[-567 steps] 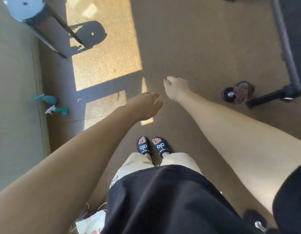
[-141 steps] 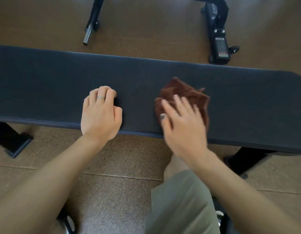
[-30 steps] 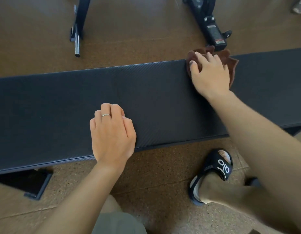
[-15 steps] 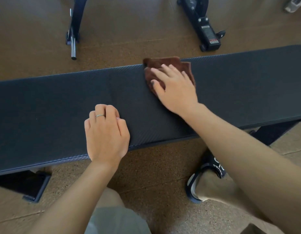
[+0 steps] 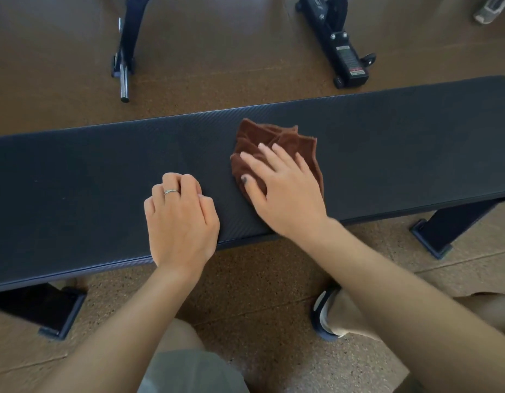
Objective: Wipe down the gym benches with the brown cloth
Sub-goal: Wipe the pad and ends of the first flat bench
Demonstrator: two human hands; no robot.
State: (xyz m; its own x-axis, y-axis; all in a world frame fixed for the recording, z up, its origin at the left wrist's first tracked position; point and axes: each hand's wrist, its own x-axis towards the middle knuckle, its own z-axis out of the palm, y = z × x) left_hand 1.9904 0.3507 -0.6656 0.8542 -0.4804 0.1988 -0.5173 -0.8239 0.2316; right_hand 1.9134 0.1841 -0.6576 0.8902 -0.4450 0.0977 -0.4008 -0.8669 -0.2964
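The cloth [image 5: 277,146] is bunched up on the worktop [image 5: 75,180], roughly mid-width and a bit right of centre, and is pinned flat under the right hand [image 5: 282,191]. The fingers [image 5: 279,154] of that hand are spread wide over it, thumb out to the left, so the cloth is being pressed rather than pinched. The left hand [image 5: 180,219] is parked just beside it on the near half of the pad, curled loosely with knuckles up and nothing held, a ring [image 5: 171,191] showing (looks like a brace, nothing more).

For the wipe to be done well, even palm pressure should probably be kept so the folds don't ride up and skip over the textured vinyl. Long overlapping passes along the pad would likely beat little scrubs, and both long edges shouldn't be forgotten. The stretch under the left hand will have to be uncovered at some point, otherwise a patch gets missed. The cloth could be refolded flatter too, since a crumpled wad covers less.
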